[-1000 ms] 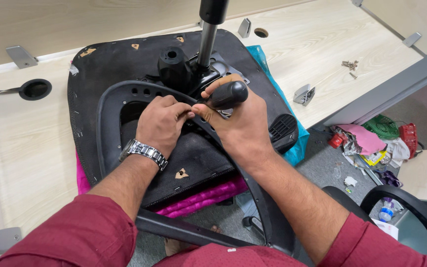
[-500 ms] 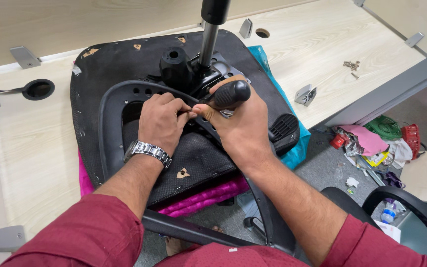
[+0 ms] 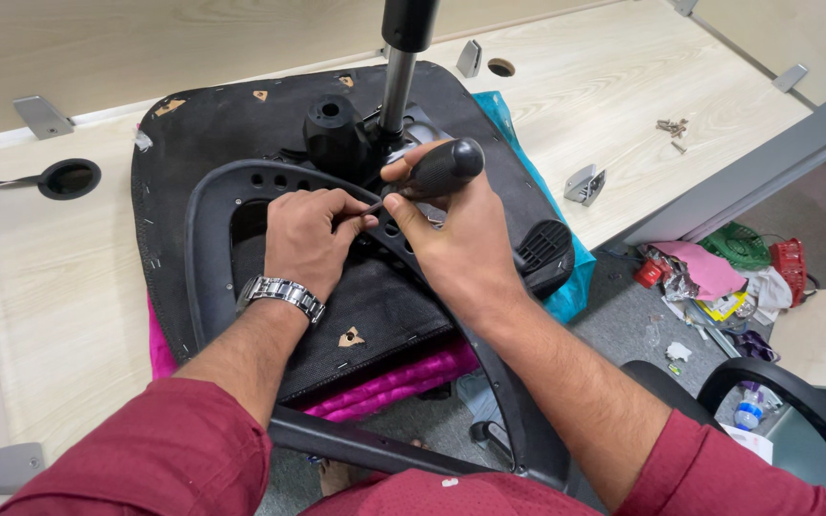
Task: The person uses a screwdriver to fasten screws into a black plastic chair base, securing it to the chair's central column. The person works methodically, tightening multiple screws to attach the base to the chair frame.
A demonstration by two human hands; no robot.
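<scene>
An office chair seat (image 3: 212, 134) lies upside down on a light wooden desk, its black underside up and its gas cylinder (image 3: 399, 81) sticking up at the top. My right hand (image 3: 456, 234) is shut on the black handle of a screwdriver (image 3: 437, 170), whose shaft points left and down toward the black plastic frame (image 3: 205, 248) on the seat. My left hand (image 3: 313, 239), with a metal watch on the wrist, pinches the shaft near its tip against the frame. The tip itself is hidden under my fingers.
A pink cushion (image 3: 389, 387) and a teal one (image 3: 566, 287) poke out under the seat. Loose screws (image 3: 671, 126) and a metal bracket (image 3: 585, 183) lie on the desk at right. A cable hole (image 3: 69, 178) sits at left. Clutter covers the floor at right, beside a black chair part (image 3: 795, 401).
Both hands stay at the same spot on the frame. The screwdriver handle has shifted slightly in my right hand; the view has drifted a little.
</scene>
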